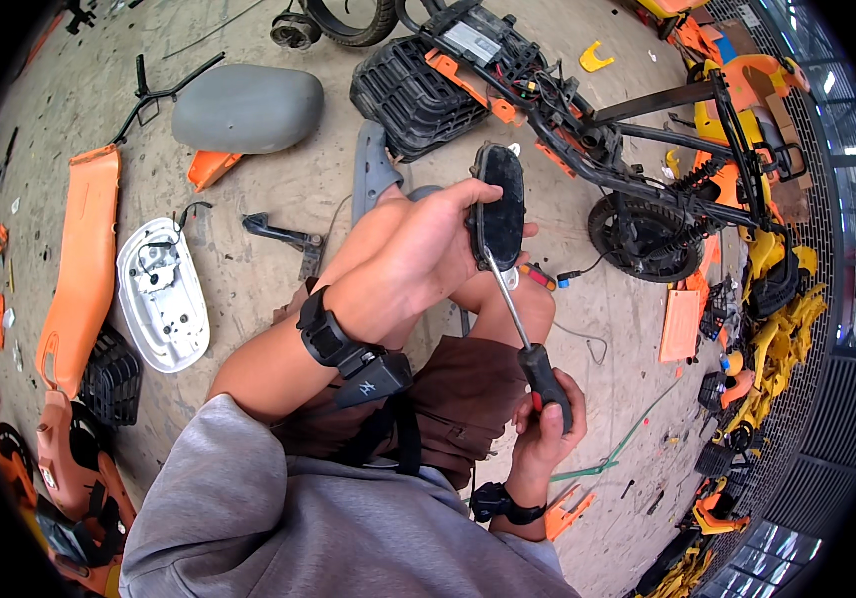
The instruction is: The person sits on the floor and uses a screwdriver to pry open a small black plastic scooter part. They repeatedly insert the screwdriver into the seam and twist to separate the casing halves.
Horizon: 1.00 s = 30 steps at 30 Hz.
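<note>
My left hand [433, 239] grips a flat, oblong black part [500, 204] with a dark glossy face and small pale tabs at its ends, held upright in front of my lower legs. Its thumb lies over the part's left side; the other fingers are mostly hidden behind it. My right hand [552, 424] is closed on a screwdriver [544, 384] with a black and red handle and a long metal shaft, whose tip touches the lower left edge of the black part. A small tool with a red, yellow and blue handle [539, 277] lies just beyond the part's lower right, partly hidden.
A dark scooter frame with a wheel [647, 239] stands ahead right. Around me lie a grey seat [246, 105], black crates [413, 95], a white housing [164, 294], a long orange panel [74, 269] and a pile of yellow panels [787, 319] along the right.
</note>
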Available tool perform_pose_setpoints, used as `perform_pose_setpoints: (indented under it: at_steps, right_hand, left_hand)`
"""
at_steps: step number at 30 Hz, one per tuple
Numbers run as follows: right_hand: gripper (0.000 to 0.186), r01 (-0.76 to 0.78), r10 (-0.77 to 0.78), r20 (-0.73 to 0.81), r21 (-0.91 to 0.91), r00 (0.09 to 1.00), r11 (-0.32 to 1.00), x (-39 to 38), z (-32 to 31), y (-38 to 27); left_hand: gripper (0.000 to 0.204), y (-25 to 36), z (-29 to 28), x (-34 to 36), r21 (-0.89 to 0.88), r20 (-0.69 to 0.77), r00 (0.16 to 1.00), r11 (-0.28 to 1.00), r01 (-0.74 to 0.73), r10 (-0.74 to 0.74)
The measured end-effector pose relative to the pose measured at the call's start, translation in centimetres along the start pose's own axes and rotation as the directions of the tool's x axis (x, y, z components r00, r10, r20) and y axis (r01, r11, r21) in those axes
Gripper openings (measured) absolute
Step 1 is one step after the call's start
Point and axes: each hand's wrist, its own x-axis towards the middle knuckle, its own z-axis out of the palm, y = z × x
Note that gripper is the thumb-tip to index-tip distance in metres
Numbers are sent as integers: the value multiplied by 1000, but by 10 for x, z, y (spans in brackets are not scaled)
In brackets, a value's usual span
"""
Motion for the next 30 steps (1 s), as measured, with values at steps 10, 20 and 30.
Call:
perform_pose_setpoints:
  at_steps: [10,20,30]
  right_hand:
    - [56,16,-16,5,-20,1000,1000,-1,3,-2]
    - [54,67,-67,-5,-75,998,995,-2,-3,1]
    - [50,73,-73,7,-114,997,991,-3,-4,3]
  left_hand:
    - [35,0,-10,5,-3,-1,1000,1000,6,-6]
    - [35,-2,-10,7,3,-7,1000,1000,19,-19]
    - [37,2,-1,0,50,-20,999,998,48,-47]
